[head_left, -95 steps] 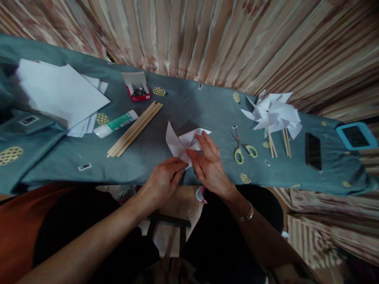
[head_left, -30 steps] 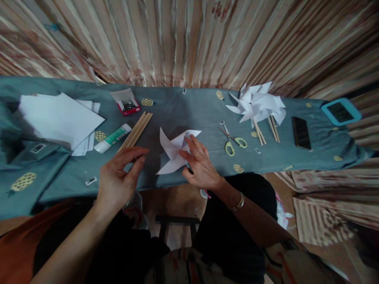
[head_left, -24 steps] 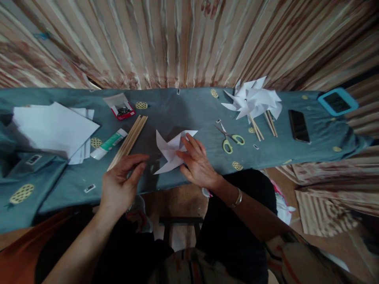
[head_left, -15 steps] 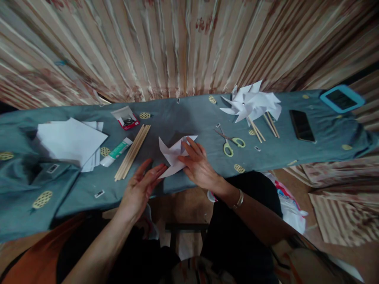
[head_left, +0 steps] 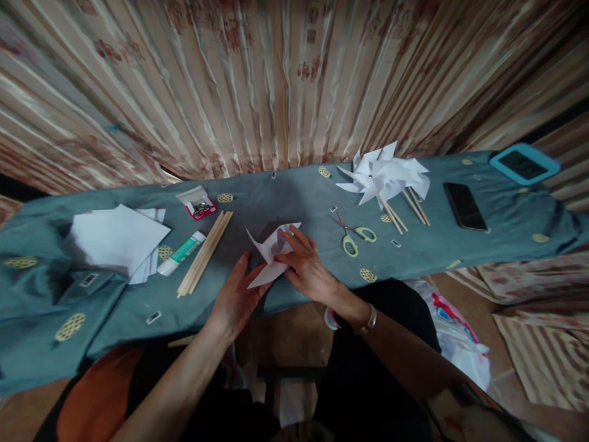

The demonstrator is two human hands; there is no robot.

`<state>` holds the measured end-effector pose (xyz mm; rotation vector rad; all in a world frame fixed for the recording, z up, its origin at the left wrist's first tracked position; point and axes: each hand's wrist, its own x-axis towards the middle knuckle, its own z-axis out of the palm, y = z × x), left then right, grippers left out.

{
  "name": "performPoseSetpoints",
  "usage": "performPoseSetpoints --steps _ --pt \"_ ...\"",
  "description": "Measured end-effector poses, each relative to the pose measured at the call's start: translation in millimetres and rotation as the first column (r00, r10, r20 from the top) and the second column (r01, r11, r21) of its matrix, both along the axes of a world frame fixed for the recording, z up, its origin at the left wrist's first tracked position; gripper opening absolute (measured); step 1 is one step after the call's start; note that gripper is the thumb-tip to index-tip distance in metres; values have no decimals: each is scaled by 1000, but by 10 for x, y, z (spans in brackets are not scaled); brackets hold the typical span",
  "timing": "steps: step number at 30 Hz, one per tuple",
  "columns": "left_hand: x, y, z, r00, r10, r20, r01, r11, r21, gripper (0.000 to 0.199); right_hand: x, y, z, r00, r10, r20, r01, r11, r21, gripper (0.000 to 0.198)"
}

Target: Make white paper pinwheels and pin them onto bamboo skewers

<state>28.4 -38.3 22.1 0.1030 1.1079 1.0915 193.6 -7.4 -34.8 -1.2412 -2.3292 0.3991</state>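
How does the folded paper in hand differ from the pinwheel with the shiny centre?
The right hand holds the folded paper, with the left hand partly beneath it; the pinwheel lies on the tablecloth, away from both hands. A shiny dot shows on the pinwheel; none shows on the partly covered folded paper. Sticks jut from under the pinwheel; none is visible at the folded paper. Both are white, with pointed blades.

Your cloth-covered table [head_left: 427, 250] carries paper sheets [head_left: 122, 239], a tube [head_left: 181, 253], sticks [head_left: 205, 255], a red box [head_left: 203, 212], scissors [head_left: 346, 229], pinwheels [head_left: 375, 174], a phone [head_left: 464, 206] and blue-framed device [head_left: 524, 164].
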Motion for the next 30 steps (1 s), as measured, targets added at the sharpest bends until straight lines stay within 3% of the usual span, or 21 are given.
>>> performPoseSetpoints --steps 4,13,18,24,30 --pt "14 16 -19 999 39 8 -39 999 -5 42 13 -5 -11 999 5 -45 -5 1000 9 29" --pt "-16 79 11 999 -50 5 50 999 10 34 5 -32 5 995 19 -99 -7 992 126 33" --pt "-18 94 49 1000 16 3 -16 1000 -10 26 -12 -93 52 996 54 -70 -40 982 186 38" --pt "-55 71 32 994 -27 -107 32 998 51 6 -34 -174 156 995 87 -47 -76 974 212 48" --pt "-24 43 -10 978 -55 -200 76 992 104 28 -79 -244 182 994 92 -56 -82 984 157 55"
